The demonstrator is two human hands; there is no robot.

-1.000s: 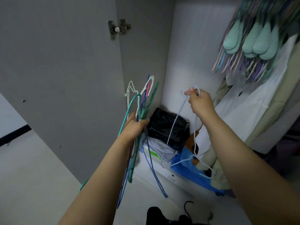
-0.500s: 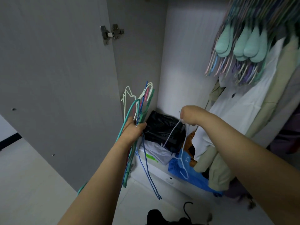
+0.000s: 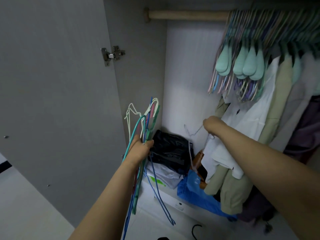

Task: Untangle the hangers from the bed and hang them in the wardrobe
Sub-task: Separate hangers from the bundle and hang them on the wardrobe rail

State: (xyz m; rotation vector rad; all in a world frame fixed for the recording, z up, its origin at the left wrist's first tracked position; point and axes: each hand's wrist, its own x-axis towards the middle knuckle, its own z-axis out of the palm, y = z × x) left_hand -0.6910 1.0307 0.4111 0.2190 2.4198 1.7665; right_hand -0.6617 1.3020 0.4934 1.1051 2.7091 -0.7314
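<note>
The view has tipped upward since a moment ago, bringing the wooden rail [image 3: 188,15] into sight, and the right hand [image 3: 210,125] has swung a single pale wire hanger [image 3: 194,134] out to its left, where motion blurs it. That hand grips the hanger, fingers curled round the wire. The left hand [image 3: 141,148] clutches a bundle of hangers [image 3: 147,122] in green, blue, white and pink, hooks up, beside the open wardrobe door [image 3: 55,84]. The bed is out of view. Many hangers [image 3: 245,54] already crowd the rail's right end above hanging clothes [image 3: 256,115]; a black bag [image 3: 170,149] and a blue bag [image 3: 195,193] sit on the wardrobe floor below. The step in hand appears to be freeing one hanger from the bunch for hanging. The next move likely calls for lifting it, hook uppermost, to the bare stretch of rail left of the crowded hangers, clear of the bundle so nothing snags again.
</note>
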